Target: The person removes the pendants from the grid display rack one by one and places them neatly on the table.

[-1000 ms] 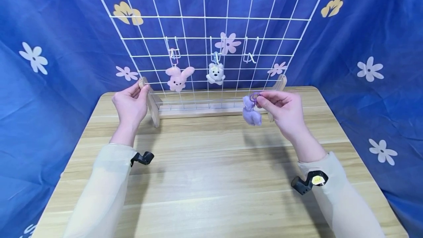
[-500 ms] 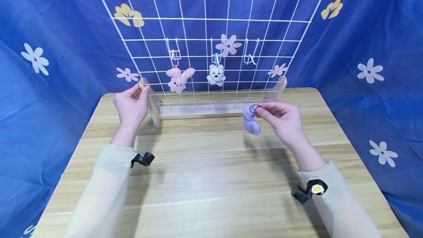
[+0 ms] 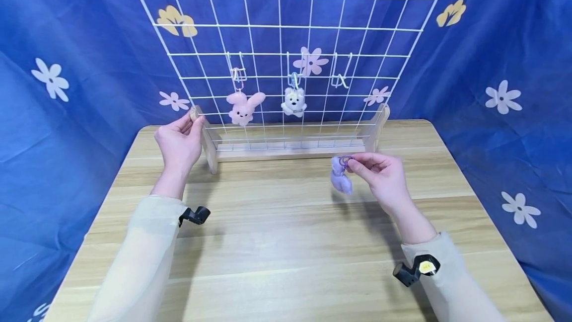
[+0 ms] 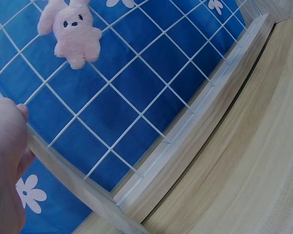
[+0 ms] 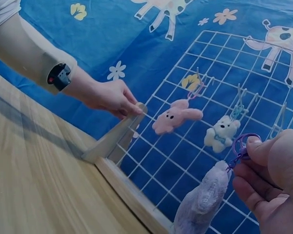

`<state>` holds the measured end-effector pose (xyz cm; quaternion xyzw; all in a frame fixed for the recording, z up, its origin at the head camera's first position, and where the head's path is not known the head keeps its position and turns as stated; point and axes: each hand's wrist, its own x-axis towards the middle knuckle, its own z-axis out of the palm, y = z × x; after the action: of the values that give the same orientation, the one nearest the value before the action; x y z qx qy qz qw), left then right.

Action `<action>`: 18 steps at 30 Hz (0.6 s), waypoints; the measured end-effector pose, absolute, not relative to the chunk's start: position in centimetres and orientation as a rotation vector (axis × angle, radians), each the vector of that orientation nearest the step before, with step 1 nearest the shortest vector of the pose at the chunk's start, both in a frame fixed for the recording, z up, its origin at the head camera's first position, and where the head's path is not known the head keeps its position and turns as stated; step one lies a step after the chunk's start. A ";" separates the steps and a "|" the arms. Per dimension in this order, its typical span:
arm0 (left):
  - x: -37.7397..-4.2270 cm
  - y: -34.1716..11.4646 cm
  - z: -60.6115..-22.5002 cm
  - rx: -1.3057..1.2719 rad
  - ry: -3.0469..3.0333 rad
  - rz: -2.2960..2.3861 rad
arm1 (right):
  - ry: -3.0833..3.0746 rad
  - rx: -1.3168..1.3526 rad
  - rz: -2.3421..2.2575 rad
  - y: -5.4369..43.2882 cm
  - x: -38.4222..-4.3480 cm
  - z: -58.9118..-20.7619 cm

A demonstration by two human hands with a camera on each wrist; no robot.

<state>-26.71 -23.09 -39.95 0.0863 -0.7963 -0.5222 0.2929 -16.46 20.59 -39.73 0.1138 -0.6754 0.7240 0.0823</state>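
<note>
My left hand grips the top of the left wooden upright of a white wire grid rack. Between thumb and fingers, my right hand pinches the purple ring of a plush keychain. Its lilac plush body dangles over the table, in front of the rack's base. On the grid, a pink bunny plush keychain hangs from the left hook and a white bear plush keychain from the middle one. The right hook carries nothing. In the right wrist view the lilac plush shows from behind.
The rack's wooden base bar stands along the back of the wood-grain table. Blue cloth with flower prints encloses the back and both sides. A black camera is strapped to each forearm.
My right hand has lowered and drawn back from the rack toward the front, with the lilac plush keychain in its fingers. The left hand keeps its hold on the upright.
</note>
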 end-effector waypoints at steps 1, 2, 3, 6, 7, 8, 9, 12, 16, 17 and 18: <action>-26.7 -23.1 -39.9 0.230 -2.122 -1.390 | -2.025 0.342 2.161 20.7 -16.4 -39.9; -26.7 -23.0 -39.9 0.229 -2.123 -1.389 | -2.033 0.342 2.155 20.7 -16.3 -40.1; -26.7 -23.0 -39.9 0.227 -2.125 -1.387 | -2.040 0.347 2.151 20.8 -16.2 -40.3; -26.6 -23.0 -39.8 0.224 -2.126 -1.391 | -2.059 0.355 2.138 21.0 -16.0 -41.0; -26.6 -23.0 -39.8 0.221 -2.127 -1.392 | -2.057 0.355 2.139 21.1 -15.9 -41.3; -26.6 -23.0 -39.8 0.218 -2.128 -1.391 | -2.058 0.351 2.136 21.2 -15.8 -41.5; -26.6 -23.0 -39.8 0.214 -2.126 -1.395 | -2.059 0.347 2.138 21.3 -15.6 -41.7; -26.6 -23.0 -39.8 0.207 -2.118 -1.403 | -2.068 0.332 2.140 21.6 -15.2 -42.2; -26.6 -23.0 -39.8 0.210 -2.115 -1.412 | -2.105 0.335 2.120 21.8 -14.5 -42.6; -26.6 -23.0 -39.8 0.210 -2.114 -1.417 | -2.111 0.330 2.117 21.8 -14.3 -42.7; -26.6 -22.9 -39.8 0.207 -2.114 -1.418 | -2.111 0.330 2.121 21.9 -14.1 -42.8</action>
<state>-26.59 -22.94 -39.84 0.0775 -0.7923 -0.5316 0.2894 -14.14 21.87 -42.84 0.1093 -0.6997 0.7030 0.0651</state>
